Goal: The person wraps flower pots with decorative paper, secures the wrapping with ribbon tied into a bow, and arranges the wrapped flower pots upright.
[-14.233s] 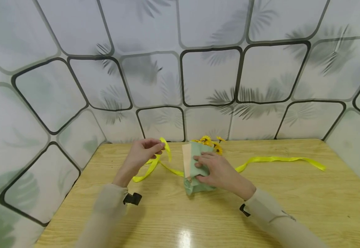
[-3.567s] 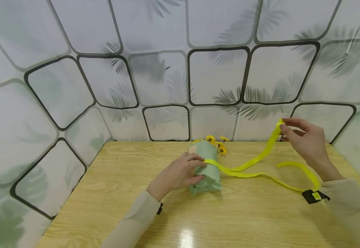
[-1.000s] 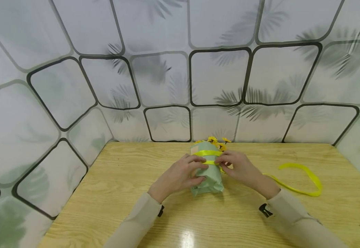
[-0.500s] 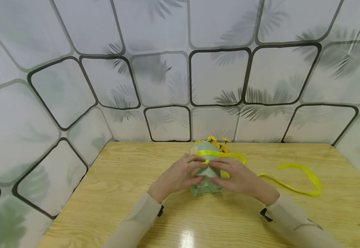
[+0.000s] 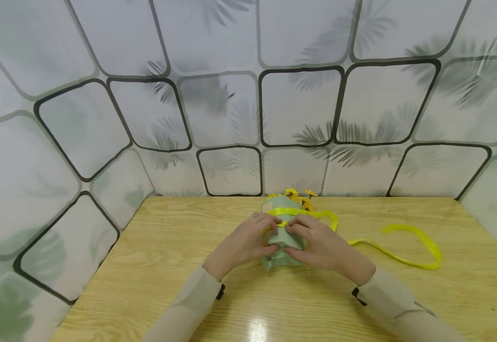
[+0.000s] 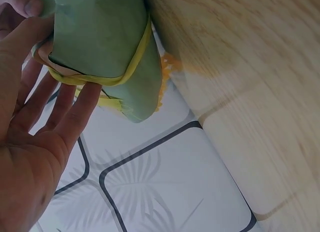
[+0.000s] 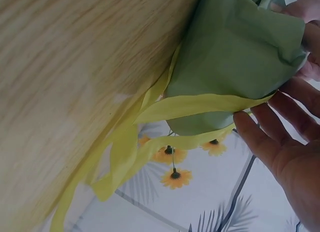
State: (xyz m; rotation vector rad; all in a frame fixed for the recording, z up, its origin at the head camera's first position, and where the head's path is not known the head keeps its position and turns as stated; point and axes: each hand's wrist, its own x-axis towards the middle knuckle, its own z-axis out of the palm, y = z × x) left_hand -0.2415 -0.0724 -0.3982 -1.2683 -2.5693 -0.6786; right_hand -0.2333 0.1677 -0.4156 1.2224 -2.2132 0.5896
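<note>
A small bouquet wrapped in green paper (image 5: 283,241) lies on the table, its yellow flowers (image 5: 292,192) poking out at the far end. Yellow ribbon (image 5: 290,211) crosses the wrapping in two bands. My left hand (image 5: 243,244) grips the wrap from the left, fingertips at the nearer band and thumb lower on the paper. From the right, my right hand (image 5: 322,244) grips it likewise, its fingertips close to the left ones. In the left wrist view, fingers (image 6: 85,109) touch the ribbon at the paper's edge. Ribbon (image 7: 195,106) passes under the right fingertips in the right wrist view.
A loop of ribbon (image 5: 331,216) stands out beside the bouquet, and a loose tail (image 5: 432,249) curls over the table (image 5: 167,228) at the right. A patterned fabric wall (image 5: 231,109) rises behind the table's back edge.
The right hand came back from pulling the ribbon out to the right and now meets the left hand on the wrap. In the last half second, both hands' fingers have curled in, bunching the paper.
</note>
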